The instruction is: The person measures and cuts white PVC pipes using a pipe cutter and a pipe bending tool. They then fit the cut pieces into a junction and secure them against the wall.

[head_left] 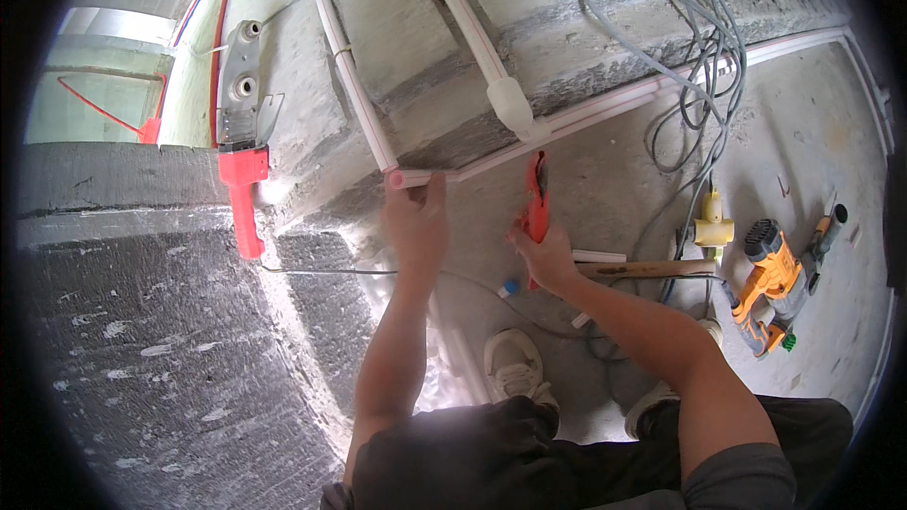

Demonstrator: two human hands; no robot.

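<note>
My left hand (416, 231) has its fingers closed round the end of a white plastic pipe (422, 178). The pipe's open end shows a pinkish ring and lies at the foot of a wall pipe (345, 66); I cannot tell whether the two touch. A little to the right, my right hand (550, 255) grips a red pipe cutter (537, 212), its dark jaw end pointing up and apart from the pipe. Just beyond the cutter, a second wall pipe (477, 38) ends in a rounded white fitting (510, 106).
A pipe welding tool with a red handle (244, 198) stands against the wall at left. Tangled grey cable (710, 47) hangs over the floor pipes (624, 94) at right. An orange power drill (777, 274), a yellow connector (711, 229) and a small blue cap (508, 289) lie on the floor.
</note>
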